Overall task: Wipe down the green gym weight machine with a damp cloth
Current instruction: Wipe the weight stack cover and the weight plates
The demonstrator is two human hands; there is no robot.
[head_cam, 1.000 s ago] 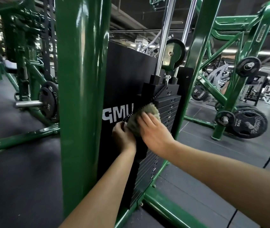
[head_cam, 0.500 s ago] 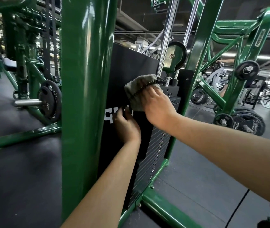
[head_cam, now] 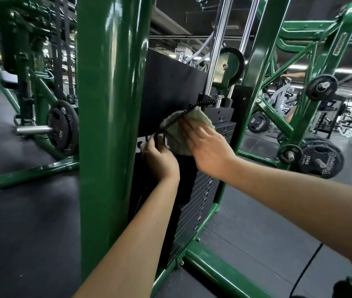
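A thick green upright (head_cam: pixel 110 125) of the weight machine fills the near left. Behind it are a black shroud panel (head_cam: pixel 170 82) with white lettering and a black weight stack (head_cam: pixel 200 190). My right hand (head_cam: pixel 209 145) presses a pale grey-green cloth (head_cam: pixel 181 134) flat against the top plates of the stack, fingers extended. My left hand (head_cam: pixel 160 158) pinches the black coiled pin cord (head_cam: pixel 181 114) and holds it aside at the panel's edge. The cord runs up and right to the stack's top.
Chrome guide rods (head_cam: pixel 215 46) and a pulley (head_cam: pixel 230 65) rise above the stack. The green base rail (head_cam: pixel 224 274) crosses the floor at lower right. Other green racks with black plates (head_cam: pixel 63 127) (head_cam: pixel 321 158) stand left and right on dark rubber flooring.
My right hand slid the cloth up the stack, then back down a little and right. My left hand keeps hold of the coiled cord at the panel edge.
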